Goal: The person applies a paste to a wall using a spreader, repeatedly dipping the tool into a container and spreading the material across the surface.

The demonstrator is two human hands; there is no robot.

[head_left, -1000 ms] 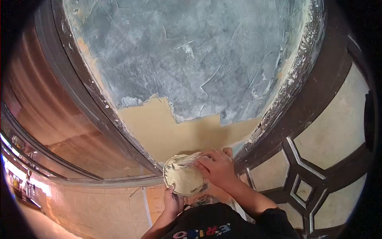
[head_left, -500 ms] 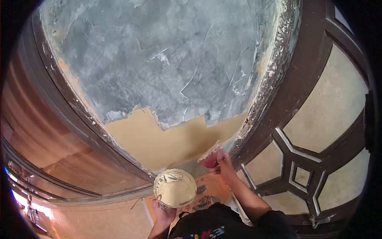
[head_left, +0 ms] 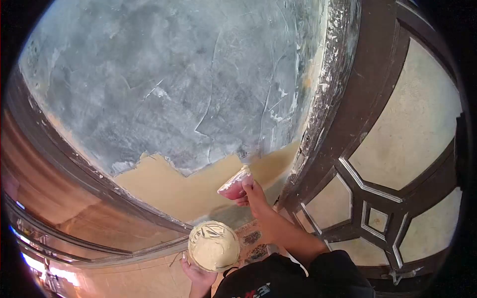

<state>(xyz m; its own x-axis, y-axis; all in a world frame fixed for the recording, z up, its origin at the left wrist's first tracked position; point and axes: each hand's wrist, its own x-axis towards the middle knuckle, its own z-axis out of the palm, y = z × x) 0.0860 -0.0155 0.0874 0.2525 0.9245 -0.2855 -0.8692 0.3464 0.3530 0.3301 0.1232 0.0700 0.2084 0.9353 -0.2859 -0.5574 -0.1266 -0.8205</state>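
Observation:
My right hand (head_left: 252, 194) grips a small pink scraper (head_left: 233, 185) loaded with cream putty and presses its blade against the wall panel (head_left: 174, 89), at the line where grey plaster meets the smooth tan coat (head_left: 174, 188). My left hand (head_left: 198, 272) holds up from below a round pan (head_left: 213, 245) heaped with cream putty, low in the view and left of my right forearm.
A dark wooden frame (head_left: 343, 94) spattered with plaster borders the panel on the right. Beyond it is a door with pale geometric panes (head_left: 397, 139). A brown curved moulding (head_left: 74, 174) runs along the left and bottom, with reddish panelling (head_left: 44, 198) outside it.
My right hand left the putty pan and rose with the scraper to the wall. The pan dropped slightly. The view swung left and up along the panel.

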